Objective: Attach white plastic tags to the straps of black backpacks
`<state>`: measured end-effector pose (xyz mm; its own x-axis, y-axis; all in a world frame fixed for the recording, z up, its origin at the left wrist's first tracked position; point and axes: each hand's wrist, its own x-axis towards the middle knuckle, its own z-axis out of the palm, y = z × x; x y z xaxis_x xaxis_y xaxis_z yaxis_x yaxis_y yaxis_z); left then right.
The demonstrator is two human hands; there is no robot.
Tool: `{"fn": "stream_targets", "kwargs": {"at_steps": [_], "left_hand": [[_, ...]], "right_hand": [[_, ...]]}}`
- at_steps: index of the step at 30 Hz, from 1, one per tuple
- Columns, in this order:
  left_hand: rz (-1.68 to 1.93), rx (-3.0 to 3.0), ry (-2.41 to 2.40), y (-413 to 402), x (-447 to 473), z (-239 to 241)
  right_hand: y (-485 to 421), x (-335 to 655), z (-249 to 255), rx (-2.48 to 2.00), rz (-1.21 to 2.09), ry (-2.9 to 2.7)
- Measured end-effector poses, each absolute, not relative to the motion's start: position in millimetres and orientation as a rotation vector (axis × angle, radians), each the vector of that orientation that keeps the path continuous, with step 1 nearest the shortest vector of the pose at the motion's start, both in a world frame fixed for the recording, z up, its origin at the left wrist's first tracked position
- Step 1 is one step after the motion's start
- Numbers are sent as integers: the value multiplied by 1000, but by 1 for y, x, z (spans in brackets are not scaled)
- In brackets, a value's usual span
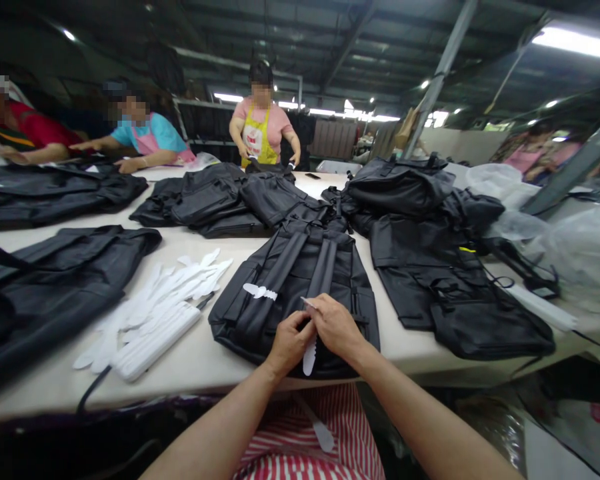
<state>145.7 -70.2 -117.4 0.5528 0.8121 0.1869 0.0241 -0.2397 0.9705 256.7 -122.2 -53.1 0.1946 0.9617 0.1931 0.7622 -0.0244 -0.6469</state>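
Note:
A black backpack [300, 287] lies flat on the table's near edge with its shoulder straps facing up. Over its lower end, my left hand [289, 343] and my right hand [336, 325] meet, both pinching a white plastic strip [309, 357] that hangs down between them. A second white plastic piece [260, 291] rests on the backpack's left strap. A pile of the same white strips [160, 310] sits to the left of the backpack on the pale table [190, 363].
More black backpacks cover the table: a stack at left [55, 280], a heap in the middle [230, 197], others at right [440, 267]. Clear plastic bags [575, 247] lie far right. Three people work at the far side of the table. A steel post [443, 70] rises behind.

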Motion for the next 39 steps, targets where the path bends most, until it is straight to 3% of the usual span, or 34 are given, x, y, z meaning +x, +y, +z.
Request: {"fn": "stream_targets", "kwargs": {"at_steps": [5, 15, 23, 39], "left_hand": [[889, 1640, 752, -68, 144, -111], [635, 1105, 861, -51, 143, -85], [620, 1161, 861, -51, 151, -42], [478, 962, 851, -59, 151, -79]], "right_hand": [[-131, 293, -41, -1616, 801, -1021], [-154, 312, -49, -1996, 913, -1486], [-117, 282, -58, -1967, 978, -1194], [-96, 300, -73, -1575, 1404, -884]]}}
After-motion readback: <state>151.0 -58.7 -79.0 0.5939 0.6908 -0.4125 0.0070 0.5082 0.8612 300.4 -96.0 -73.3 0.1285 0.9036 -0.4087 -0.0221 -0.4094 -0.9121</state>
